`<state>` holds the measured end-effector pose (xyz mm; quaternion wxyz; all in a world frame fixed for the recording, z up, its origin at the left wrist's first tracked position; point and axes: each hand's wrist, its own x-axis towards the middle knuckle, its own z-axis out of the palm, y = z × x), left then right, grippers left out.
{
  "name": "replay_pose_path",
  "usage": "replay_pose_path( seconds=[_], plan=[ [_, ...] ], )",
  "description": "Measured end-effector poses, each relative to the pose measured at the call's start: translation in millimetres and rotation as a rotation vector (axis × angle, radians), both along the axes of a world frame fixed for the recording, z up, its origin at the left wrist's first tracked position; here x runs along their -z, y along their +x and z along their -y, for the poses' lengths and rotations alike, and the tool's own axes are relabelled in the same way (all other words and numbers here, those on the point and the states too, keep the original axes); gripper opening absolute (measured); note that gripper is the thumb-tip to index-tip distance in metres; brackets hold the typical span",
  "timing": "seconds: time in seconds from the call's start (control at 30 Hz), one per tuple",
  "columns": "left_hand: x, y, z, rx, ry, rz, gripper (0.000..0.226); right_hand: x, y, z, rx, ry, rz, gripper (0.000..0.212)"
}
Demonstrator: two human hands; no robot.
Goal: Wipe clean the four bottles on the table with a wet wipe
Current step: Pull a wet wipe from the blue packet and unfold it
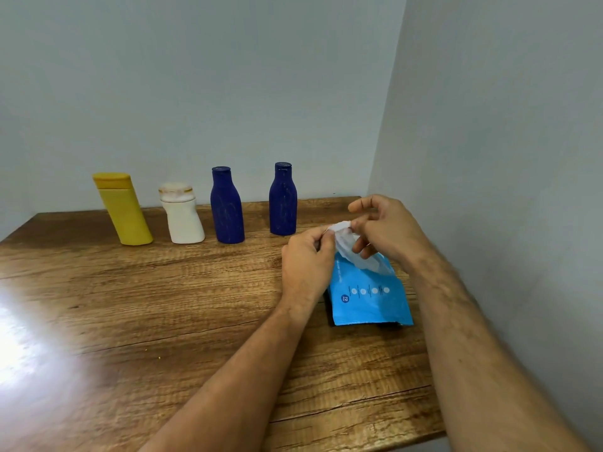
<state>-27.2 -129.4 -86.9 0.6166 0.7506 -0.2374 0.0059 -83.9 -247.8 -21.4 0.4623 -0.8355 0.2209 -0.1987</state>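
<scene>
Along the back of the wooden table (pixel 163 305) stand a yellow bottle (pixel 125 212), a white bottle (pixel 182 218) with a smudged cap, and two dark blue bottles (pixel 227 207) (pixel 283 200). A blue wet wipe pack (pixel 368 296) lies at the right. Above it hangs a white wet wipe (pixel 350 247), its lower end still reaching down to the pack's top. My left hand (pixel 306 262) pinches the wipe's upper left corner. My right hand (pixel 383 226) pinches its upper edge from the right, with the other fingers spread.
A grey wall runs behind the bottles and another close along the table's right side. Bright glare lies on the table's left part. The table's front edge is near at the bottom right.
</scene>
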Motion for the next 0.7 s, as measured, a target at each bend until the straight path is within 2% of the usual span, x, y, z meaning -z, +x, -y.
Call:
replay_pose_path(
  seconds=[0.13, 0.23, 0.4, 0.53, 0.7],
  plan=[
    [-1.6, 2.4, -1.2, -0.002, -0.046, -0.100, 0.024, 0.3, -3.6, 1.7, -0.051, -0.044, -0.167, 0.033],
    [-2.8, 2.8, -1.7, 0.000, -0.019, -0.092, 0.026, 2.6, -4.1, -0.2, -0.055, -0.136, -0.233, 0.038],
    [-2.0, 1.5, -0.5, -0.035, -0.088, -0.138, 0.020, 12.3, 0.2, 0.0, 0.048, -0.175, -0.219, 0.009],
    [-0.2, 3.1, 0.3, -0.040, -0.226, -0.274, 0.018, 16.1, 0.5, 1.2, 0.108, -0.195, -0.269, 0.010],
    [-0.1, 7.5, 0.0, -0.039, -0.309, -0.319, 0.027, 11.2, -2.0, 3.6, 0.100, -0.137, -0.289, 0.009]
  ],
)
